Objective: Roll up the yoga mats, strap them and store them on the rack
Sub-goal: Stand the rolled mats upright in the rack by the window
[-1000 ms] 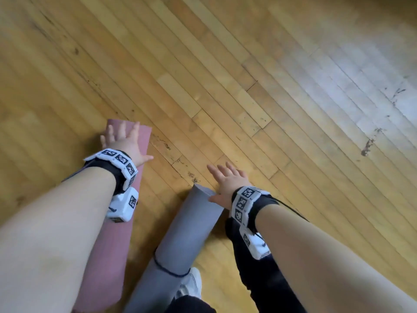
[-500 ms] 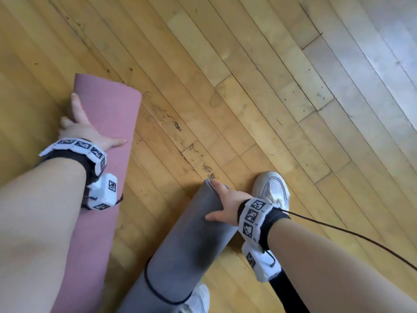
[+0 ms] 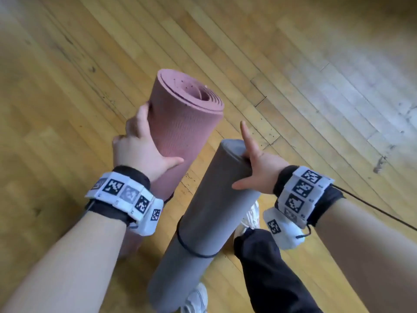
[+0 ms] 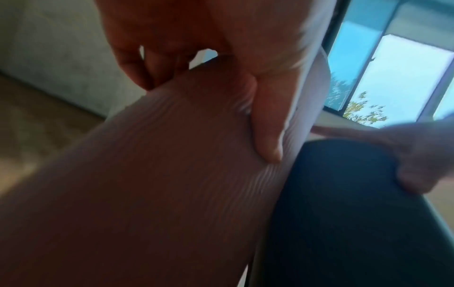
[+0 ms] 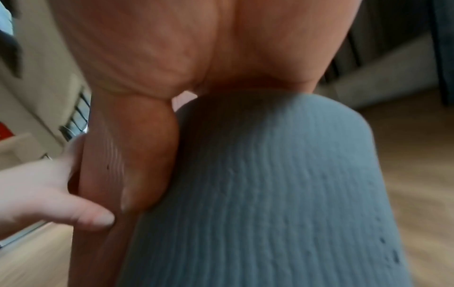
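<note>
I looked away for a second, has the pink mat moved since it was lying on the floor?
Yes. The pink mat has been tipped up off the wooden floor, its rolled end now raised toward the camera, gripped by the left hand.

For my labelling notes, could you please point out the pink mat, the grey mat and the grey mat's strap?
pink mat [image 3: 180,129], head view, ribbed side below its rolled end.
grey mat [image 3: 212,199], head view, side above the strap.
strap [image 3: 194,253], head view, dark loop's front.
</note>
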{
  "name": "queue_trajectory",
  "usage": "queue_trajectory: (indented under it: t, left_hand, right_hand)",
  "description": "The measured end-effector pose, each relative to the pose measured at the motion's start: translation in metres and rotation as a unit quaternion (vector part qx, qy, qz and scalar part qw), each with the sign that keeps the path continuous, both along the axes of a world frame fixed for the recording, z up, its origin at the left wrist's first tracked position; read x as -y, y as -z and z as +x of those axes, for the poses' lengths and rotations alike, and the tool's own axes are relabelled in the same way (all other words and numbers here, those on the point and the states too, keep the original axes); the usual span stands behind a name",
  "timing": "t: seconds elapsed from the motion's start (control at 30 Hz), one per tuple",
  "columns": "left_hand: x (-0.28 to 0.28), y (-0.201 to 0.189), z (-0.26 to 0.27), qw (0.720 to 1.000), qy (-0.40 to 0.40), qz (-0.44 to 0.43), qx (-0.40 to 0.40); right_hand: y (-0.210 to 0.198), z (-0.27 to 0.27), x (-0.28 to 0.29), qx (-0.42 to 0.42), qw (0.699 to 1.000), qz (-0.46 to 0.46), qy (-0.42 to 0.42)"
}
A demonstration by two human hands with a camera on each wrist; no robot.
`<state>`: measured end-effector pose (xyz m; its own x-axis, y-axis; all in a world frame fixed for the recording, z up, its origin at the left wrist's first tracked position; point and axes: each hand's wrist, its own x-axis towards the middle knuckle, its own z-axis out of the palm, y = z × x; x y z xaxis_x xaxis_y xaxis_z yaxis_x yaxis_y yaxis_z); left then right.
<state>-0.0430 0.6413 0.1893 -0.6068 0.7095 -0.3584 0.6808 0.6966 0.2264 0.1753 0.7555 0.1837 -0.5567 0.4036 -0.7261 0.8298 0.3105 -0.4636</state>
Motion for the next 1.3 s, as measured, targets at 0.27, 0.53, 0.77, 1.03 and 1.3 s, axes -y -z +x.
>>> queue_trajectory:
  t: [0.27, 0.53, 0.77, 1.03, 1.3]
  left_hand:
    - [-0.061, -0.151, 0.028, 0.963, -0.046, 0.221, 0.148]
    - [-0.145, -0.180, 0.024, 0.954, 0.027, 0.210, 0.214]
    - [-0.207, -0.204, 0.023, 0.970, 0.243, 0.023, -0.009]
    - [-0.272, -0.200, 0.019, 0.877, 0.452, -0.023, -0.160]
    - [-0.321, -0.203, 0.020, 0.860, 0.495, -0.031, -0.123]
  right_hand:
    - [-0.200, 0.017, -0.064, -0.093, 0.957, 0.265, -0.068]
    - [-0.214, 0.026, -0.132, -0.015, 0.937, 0.334, -0.103]
    - [-0.214, 0.015, -0.167, -0.019, 0.943, 0.309, -0.124]
    - [-0.230, 0.036, -0.189, 0.033, 0.953, 0.289, -0.086]
    - [-0.215, 0.037, -0.195, 0.088, 0.920, 0.381, 0.031]
